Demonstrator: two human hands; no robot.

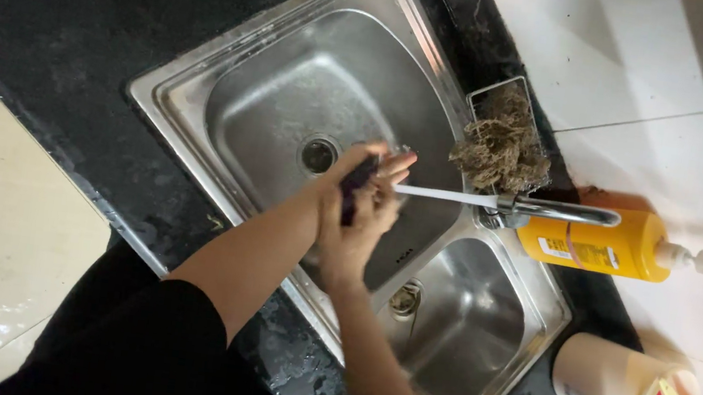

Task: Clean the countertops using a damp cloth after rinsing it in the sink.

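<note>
Both hands are together over the larger basin of a double stainless-steel sink (204, 79) set into a black stone countertop (60, 5), right under the tip of a slim chrome tap spout (460, 198) that reaches out across the divider. The left hand (353, 171), coming in from a black sleeve (142, 342), is curled around a small dark purple object (354, 191), which sits upright between the two palms; what exactly it is cannot be made out from here. The right hand (366, 227) presses against that object from the other side, fingers loosely bent and pointing up toward the spout, so it is cupping rather than fully closed. The round drain (318, 155) of the big basin lies just beside the hands, and the smaller basin (471, 322) sits to the near side of the tap. Behind the tap, a small wire basket (497, 90) holds a clump of brownish fibrous scrubber (503, 149). Just beside the tap base an orange-yellow pump bottle (599, 244) lies on its side against the white tiled wall (624, 52). Farther along the counter stands a cream plastic tub with a red and green lid (633, 393).
</note>
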